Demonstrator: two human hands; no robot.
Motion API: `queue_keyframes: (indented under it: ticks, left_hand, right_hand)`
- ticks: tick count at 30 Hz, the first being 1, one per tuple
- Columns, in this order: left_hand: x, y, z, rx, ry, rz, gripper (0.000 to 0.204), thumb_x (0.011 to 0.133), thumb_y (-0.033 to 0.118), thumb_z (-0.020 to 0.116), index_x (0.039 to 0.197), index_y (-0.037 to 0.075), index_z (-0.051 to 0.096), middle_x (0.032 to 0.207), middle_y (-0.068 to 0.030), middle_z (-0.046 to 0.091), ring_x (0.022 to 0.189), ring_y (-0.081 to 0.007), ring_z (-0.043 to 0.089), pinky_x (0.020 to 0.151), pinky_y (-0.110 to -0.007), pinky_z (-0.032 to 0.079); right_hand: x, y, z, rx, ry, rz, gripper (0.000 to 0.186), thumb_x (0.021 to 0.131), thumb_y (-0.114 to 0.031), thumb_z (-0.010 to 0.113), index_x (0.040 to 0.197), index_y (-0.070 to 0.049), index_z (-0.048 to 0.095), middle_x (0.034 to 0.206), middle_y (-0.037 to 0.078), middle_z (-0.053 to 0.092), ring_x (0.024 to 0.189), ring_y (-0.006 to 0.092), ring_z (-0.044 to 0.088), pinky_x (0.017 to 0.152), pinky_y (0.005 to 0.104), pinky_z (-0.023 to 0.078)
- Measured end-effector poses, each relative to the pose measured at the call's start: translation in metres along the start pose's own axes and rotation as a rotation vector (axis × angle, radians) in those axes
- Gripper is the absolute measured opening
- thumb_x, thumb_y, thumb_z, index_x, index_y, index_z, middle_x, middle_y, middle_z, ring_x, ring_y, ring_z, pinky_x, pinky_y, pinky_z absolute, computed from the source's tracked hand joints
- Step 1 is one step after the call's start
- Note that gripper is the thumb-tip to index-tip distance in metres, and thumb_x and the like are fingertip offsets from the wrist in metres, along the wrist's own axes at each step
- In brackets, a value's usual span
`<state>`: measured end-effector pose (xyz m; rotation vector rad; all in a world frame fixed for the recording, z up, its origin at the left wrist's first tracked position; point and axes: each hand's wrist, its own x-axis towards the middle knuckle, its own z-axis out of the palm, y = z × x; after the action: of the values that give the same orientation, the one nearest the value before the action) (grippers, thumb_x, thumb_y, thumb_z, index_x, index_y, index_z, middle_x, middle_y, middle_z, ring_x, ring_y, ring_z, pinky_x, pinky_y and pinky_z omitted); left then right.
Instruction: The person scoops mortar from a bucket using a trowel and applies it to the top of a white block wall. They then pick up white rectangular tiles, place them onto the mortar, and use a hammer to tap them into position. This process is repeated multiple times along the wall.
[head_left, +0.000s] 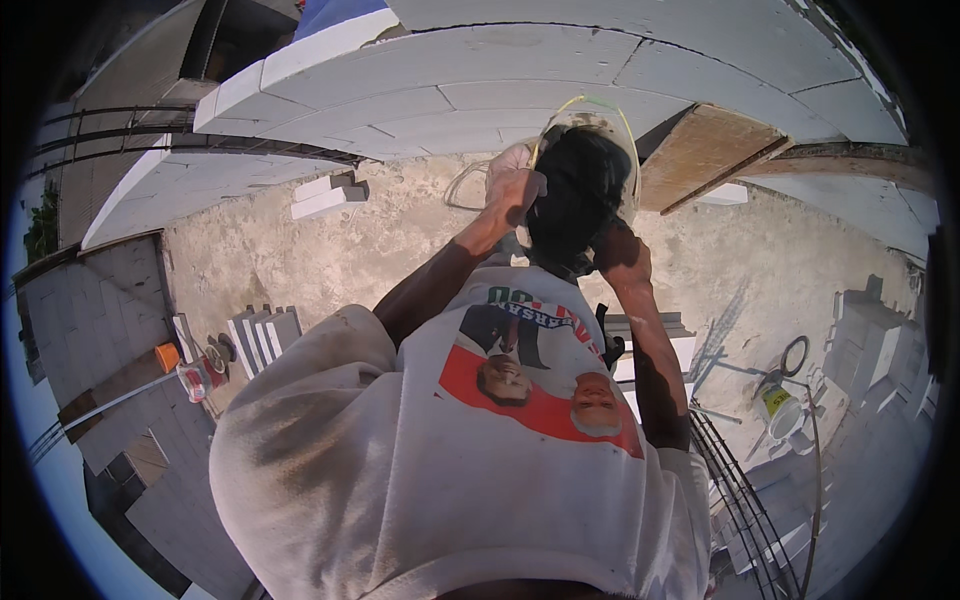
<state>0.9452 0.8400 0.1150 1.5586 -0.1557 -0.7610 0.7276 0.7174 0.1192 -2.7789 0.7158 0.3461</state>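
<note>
In front of my chest, a dark black object (575, 200) with a rounded, soft-looking outline hangs between both hands; its exact kind is not clear. My left hand (517, 197) is closed on its left edge. My right hand (622, 255), in shadow, grips its lower right side. Just beyond it shows a pale bucket (628, 150) with a yellow-green handle arching over the top; the black object covers most of it. Something pale and crumpled (505, 162) lies right beside my left hand.
A white block wall (480, 65) curves across the far side, with a wooden board (705, 155) against it. Loose white blocks (328, 197) lie on the dusty floor (400, 200). To the right stands another bucket (782, 412); steel bars (740, 490) run at lower right.
</note>
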Motion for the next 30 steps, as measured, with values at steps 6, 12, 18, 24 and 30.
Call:
queue_keyframes:
  ticks: [6, 12, 18, 24, 30]
  left_hand:
    - [0.003, 0.026, 0.011, 0.137, -0.017, 0.056, 0.03, 0.064, -0.009, 0.065, 0.065, 0.01, 0.043, 0.062, 0.0018, 0.042, 0.055, -0.0105, 0.042, 0.045, -0.03, 0.036]
    - [-0.005, 0.042, 0.004, 0.201, 0.009, 0.032, 0.03, 0.069, -0.007, 0.069, 0.067, 0.011, 0.045, 0.065, 0.0023, 0.044, 0.056, -0.0098, 0.043, 0.047, -0.03, 0.035]
    - [-0.007, 0.014, -0.035, -0.082, 0.085, -0.139, 0.03, 0.082, -0.001, 0.076, 0.074, 0.012, 0.05, 0.07, 0.0038, 0.051, 0.058, -0.0077, 0.044, 0.051, -0.03, 0.036]
    - [-0.02, -0.02, -0.077, -0.344, 0.215, -0.101, 0.033, 0.072, -0.012, 0.07, 0.073, 0.012, 0.047, 0.068, 0.0022, 0.054, 0.057, -0.0094, 0.047, 0.053, -0.029, 0.042]
    - [-0.028, -0.048, -0.113, -0.158, 0.376, -0.053, 0.026, 0.064, -0.008, 0.064, 0.069, 0.013, 0.049, 0.063, -0.0003, 0.057, 0.056, -0.0115, 0.044, 0.058, -0.029, 0.038]
  right_hand:
    - [-0.005, -0.031, 0.004, -0.052, -0.114, -0.078, 0.018, 0.085, -0.013, 0.066, 0.1, -0.003, 0.072, 0.095, 0.021, 0.074, 0.087, 0.039, 0.075, 0.073, 0.0454, 0.062]
    - [-0.028, -0.012, -0.017, 0.402, 0.091, -0.418, 0.022, 0.086, -0.013, 0.072, 0.103, 0.002, 0.072, 0.085, 0.016, 0.073, 0.072, 0.031, 0.07, 0.066, 0.0435, 0.056]
    - [-0.053, 0.015, -0.063, 1.305, -0.439, 0.324, 0.014, 0.094, -0.014, 0.07, 0.094, 0.0, 0.071, 0.06, -0.002, 0.051, 0.042, 0.0047, 0.036, 0.039, 0.0238, 0.028]
    - [-0.063, 0.069, -0.205, 1.358, 0.08, 0.234, 0.022, 0.097, -0.013, 0.06, 0.108, 0.002, 0.07, 0.064, -0.001, 0.052, 0.045, 0.0068, 0.042, 0.041, 0.0242, 0.034]
    - [-0.057, 0.121, -0.383, 0.091, 0.739, 0.218, 0.025, 0.098, -0.019, 0.063, 0.115, -0.001, 0.068, 0.087, 0.009, 0.062, 0.07, 0.0232, 0.058, 0.06, 0.0368, 0.047]
